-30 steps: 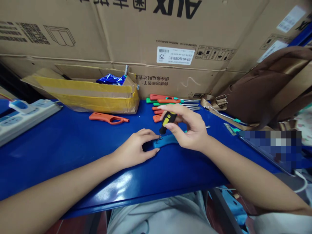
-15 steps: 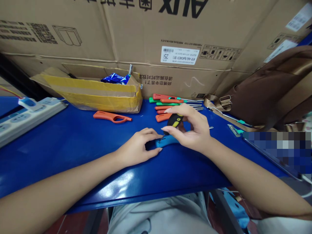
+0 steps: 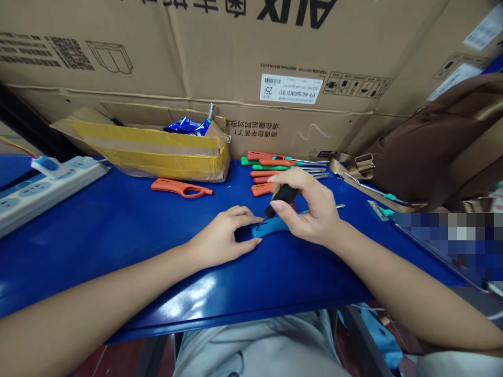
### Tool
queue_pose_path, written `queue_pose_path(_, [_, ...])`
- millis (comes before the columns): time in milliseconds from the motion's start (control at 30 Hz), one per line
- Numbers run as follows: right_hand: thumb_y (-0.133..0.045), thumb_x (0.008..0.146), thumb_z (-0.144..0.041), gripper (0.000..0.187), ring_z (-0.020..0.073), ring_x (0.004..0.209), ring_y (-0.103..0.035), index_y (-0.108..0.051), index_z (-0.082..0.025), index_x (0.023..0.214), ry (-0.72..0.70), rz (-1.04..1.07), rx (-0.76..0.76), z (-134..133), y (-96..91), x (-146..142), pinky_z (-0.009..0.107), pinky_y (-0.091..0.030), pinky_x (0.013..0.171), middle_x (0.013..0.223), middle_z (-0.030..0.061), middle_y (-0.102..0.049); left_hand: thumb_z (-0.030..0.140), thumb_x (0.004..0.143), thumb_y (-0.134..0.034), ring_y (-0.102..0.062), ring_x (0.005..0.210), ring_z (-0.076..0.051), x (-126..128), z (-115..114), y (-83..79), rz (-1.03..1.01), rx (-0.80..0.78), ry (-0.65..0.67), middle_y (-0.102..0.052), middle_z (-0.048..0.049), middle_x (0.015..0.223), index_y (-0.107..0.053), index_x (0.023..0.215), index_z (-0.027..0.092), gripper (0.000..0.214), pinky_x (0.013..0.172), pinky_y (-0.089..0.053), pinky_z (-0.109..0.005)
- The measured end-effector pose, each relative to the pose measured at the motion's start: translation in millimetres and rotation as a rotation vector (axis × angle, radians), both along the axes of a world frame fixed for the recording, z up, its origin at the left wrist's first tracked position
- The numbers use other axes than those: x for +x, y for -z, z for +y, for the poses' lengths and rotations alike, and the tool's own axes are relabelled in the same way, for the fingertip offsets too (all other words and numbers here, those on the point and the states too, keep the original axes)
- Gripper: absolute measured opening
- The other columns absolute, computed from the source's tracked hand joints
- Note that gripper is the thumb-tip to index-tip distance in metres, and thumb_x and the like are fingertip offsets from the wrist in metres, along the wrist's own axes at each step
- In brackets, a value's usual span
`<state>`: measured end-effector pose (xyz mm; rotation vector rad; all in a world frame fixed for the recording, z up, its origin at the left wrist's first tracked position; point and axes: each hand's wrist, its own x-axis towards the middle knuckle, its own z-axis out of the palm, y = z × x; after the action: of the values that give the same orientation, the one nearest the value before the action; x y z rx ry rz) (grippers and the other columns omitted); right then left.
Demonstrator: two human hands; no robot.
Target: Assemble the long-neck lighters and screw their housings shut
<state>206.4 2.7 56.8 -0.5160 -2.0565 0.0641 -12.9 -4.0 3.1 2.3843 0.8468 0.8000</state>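
On the blue table lies a blue long-necked gas lighter [image 3: 271, 226], its metal neck pointing right and partly hidden behind my right hand. My left hand [image 3: 226, 235] grips the handle's left end between thumb and forefinger. In my right hand [image 3: 310, 209] is a short black and yellow screwdriver [image 3: 283, 196], pinched between thumb and fingers. Its shaft slants down and left, and the tip meets the lighter's handle near a slot. An orange lighter casing [image 3: 182, 187] rests apart, beyond my left hand.
Several orange and green lighters [image 3: 271, 174] lie behind my right hand. A taped cardboard box [image 3: 157, 159] holds a blue packet. A white power strip [image 3: 51, 180] sits at left. At right are a brown bag [image 3: 428, 141] and a clear lighter part with a teal piece [image 3: 378, 210].
The screwdriver handle has turned in my right fingers, so its yellow mark no longer shows. My left hand and the blue lighter stay in place.
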Motion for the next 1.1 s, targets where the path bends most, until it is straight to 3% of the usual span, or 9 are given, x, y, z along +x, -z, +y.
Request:
queue_pose_path(133, [-0.047, 0.103, -0.024, 0.042, 0.0176, 0.092, -0.071, -0.044, -0.022, 0.145, -0.168, 0.001, -0.319, -2.7, -0.7, -1.5, 0.029, -0.062, 0.068, 0.125, 0.0111, -0.067, 0.026, 0.088, -0.073, -0.067, 0.100, -0.021, 0.4, 0.6, -1.2, 0.016, 0.001, -0.006, -0.070, -0.0074, 0.106, -0.072, 0.120, 0.014, 0.034, 0.095, -0.055, -0.036])
queue_pose_path(233, [-0.064, 0.095, -0.024, 0.034, 0.0200, 0.096, -0.072, -0.058, -0.023, 0.129, -0.075, 0.009, -0.180, -3.3, -2.1, -1.3, 0.027, -0.062, 0.065, 0.117, 0.0082, -0.071, 0.025, 0.088, -0.073, -0.067, 0.103, -0.022, 0.6, 0.7, -0.9, 0.013, 0.017, -0.005, -0.071, -0.0079, 0.110, -0.072, 0.120, 0.015, 0.034, 0.097, -0.055, -0.036])
queue_pose_path(333, [-0.075, 0.089, -0.029, 0.039, 0.0225, 0.097, -0.074, -0.062, -0.024, 0.125, 0.031, -0.037, 0.049, -3.3, -4.2, 0.0, 0.034, -0.064, 0.081, 0.115, 0.0075, -0.075, 0.025, 0.088, -0.073, -0.067, 0.104, -0.022, 0.7, 0.6, -0.3, 0.009, 0.029, 0.000, -0.072, -0.0077, 0.112, -0.072, 0.119, 0.016, 0.032, 0.098, -0.054, -0.036])
queue_pose_path(400, [-0.066, 0.096, -0.030, 0.040, 0.0232, 0.103, -0.072, -0.058, -0.022, 0.134, 0.011, -0.056, 0.015, -3.7, -4.5, -0.4, 0.038, -0.063, 0.088, 0.120, 0.0091, -0.073, 0.025, 0.088, -0.074, -0.067, 0.102, -0.021, 0.5, 0.5, -0.3, 0.006, 0.027, -0.008, -0.071, -0.0076, 0.110, -0.073, 0.119, 0.016, 0.032, 0.096, -0.055, -0.036])
queue_pose_path(567, [-0.045, 0.105, -0.026, 0.040, 0.0158, 0.086, -0.071, -0.046, -0.023, 0.145, -0.136, 0.054, -0.301, -1.6, 0.9, -4.8, 0.030, -0.063, 0.071, 0.114, 0.0073, -0.070, 0.028, 0.089, -0.075, -0.067, 0.101, -0.021, -0.4, 0.4, -0.4, 0.013, -0.007, 0.002, -0.070, -0.0078, 0.108, -0.071, 0.122, 0.014, 0.036, 0.097, -0.055, -0.037])
queue_pose_path(667, [-0.067, 0.095, -0.029, 0.031, 0.0170, 0.080, -0.071, -0.060, -0.024, 0.125, 0.005, 0.097, -0.128, 1.6, 3.4, -4.3, 0.028, -0.061, 0.062, 0.110, 0.0054, -0.072, 0.029, 0.089, -0.076, -0.067, 0.101, -0.021, -0.3, 0.9, 0.6, 0.004, -0.006, 0.002, -0.070, -0.0074, 0.107, -0.071, 0.123, 0.015, 0.037, 0.097, -0.055, -0.037])
queue_pose_path(767, [-0.073, 0.091, -0.029, 0.033, 0.0206, 0.087, -0.071, -0.061, -0.024, 0.121, 0.056, 0.046, 0.070, 2.0, 2.2, -1.2, 0.034, -0.062, 0.072, 0.108, 0.0059, -0.074, 0.029, 0.088, -0.076, -0.067, 0.101, -0.021, 0.1, 1.4, 1.1, -0.010, -0.006, 0.001, -0.070, -0.0070, 0.105, -0.072, 0.122, 0.015, 0.037, 0.096, -0.054, -0.036])
queue_pose_path(967, [-0.048, 0.103, -0.022, 0.038, 0.0138, 0.078, -0.069, -0.050, -0.022, 0.140, -0.156, 0.017, -0.292, -3.4, -1.8, -1.7, 0.027, -0.060, 0.064, 0.116, 0.0082, -0.069, 0.029, 0.088, -0.076, -0.067, 0.099, -0.021, 0.1, 1.4, -0.1, 0.008, -0.007, -0.002, -0.070, -0.0075, 0.104, -0.072, 0.121, 0.014, 0.037, 0.094, -0.055, -0.036])
queue_pose_path(1100, [-0.074, 0.089, -0.023, 0.033, 0.0187, 0.091, -0.072, -0.064, -0.021, 0.121, -0.032, 0.020, -0.043, -1.6, -2.9, -1.0, 0.028, -0.061, 0.071, 0.109, 0.0065, -0.074, 0.029, 0.088, -0.077, -0.068, 0.102, -0.022, 0.4, 1.6, 1.0, 0.004, 0.014, -0.005, -0.071, -0.0076, 0.107, -0.072, 0.121, 0.016, 0.036, 0.096, -0.055, -0.036])
